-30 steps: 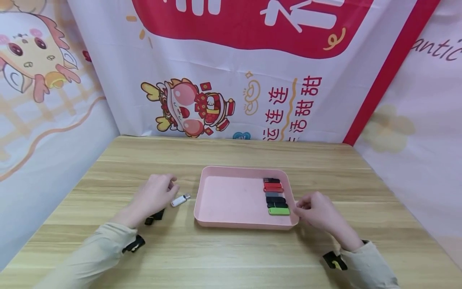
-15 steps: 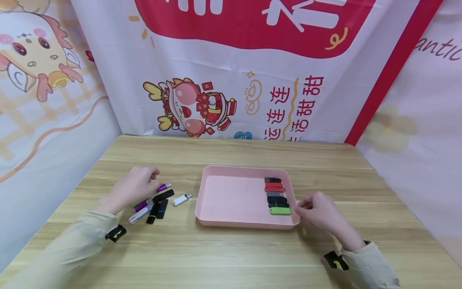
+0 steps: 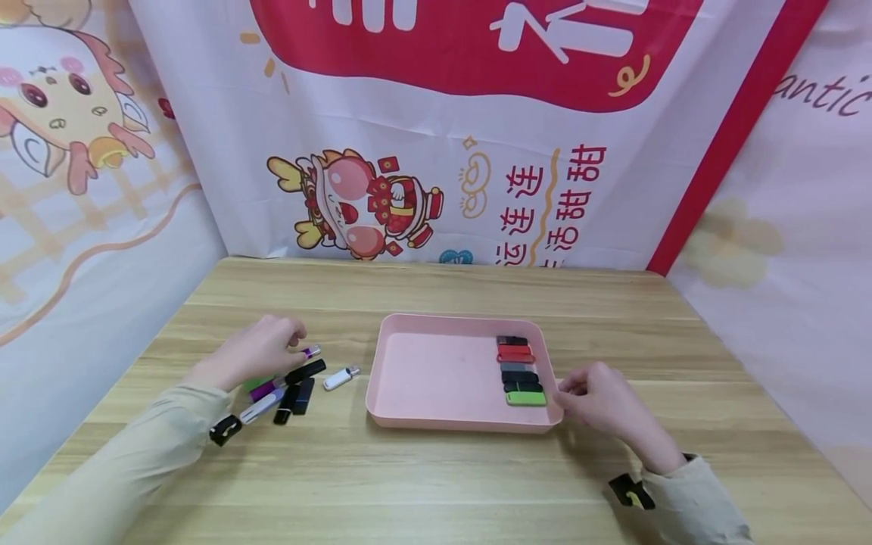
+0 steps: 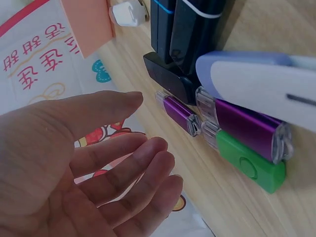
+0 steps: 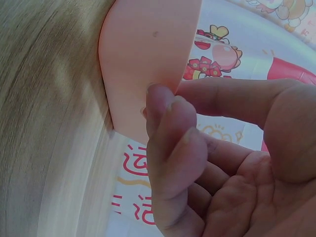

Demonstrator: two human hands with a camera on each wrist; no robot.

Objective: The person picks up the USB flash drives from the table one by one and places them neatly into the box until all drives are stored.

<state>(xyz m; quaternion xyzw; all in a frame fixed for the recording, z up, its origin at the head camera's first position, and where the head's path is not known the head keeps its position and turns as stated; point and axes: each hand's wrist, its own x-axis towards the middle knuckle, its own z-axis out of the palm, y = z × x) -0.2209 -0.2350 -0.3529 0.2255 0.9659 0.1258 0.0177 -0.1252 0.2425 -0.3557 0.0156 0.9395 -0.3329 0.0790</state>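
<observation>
My left hand (image 3: 255,352) hovers over a pile of USB sticks at the left of the table. Its fingers are loosely bent, and a gap shows between thumb and fingertips in the left wrist view. Just past the fingertips lies a small purple USB stick (image 4: 178,114) with a clear cap. A larger purple one (image 4: 249,129), a green one (image 4: 253,163), a white-and-lilac one (image 4: 256,86) and several black ones (image 4: 170,78) lie close by. My right hand (image 3: 602,397) pinches the right wall of a pink tray (image 3: 436,378) between thumb and fingers.
Inside the tray, along its right side, runs a column of USB sticks, with a red one (image 3: 515,353) near the top and a lime green one (image 3: 525,398) at the bottom. A white USB stick (image 3: 339,378) lies between pile and tray. Printed cloth (image 3: 436,113) hangs behind the table.
My left hand has moved left, from beside the white USB stick to over the pile, uncovering more of the sticks. The right hand stays at the tray's wall.
</observation>
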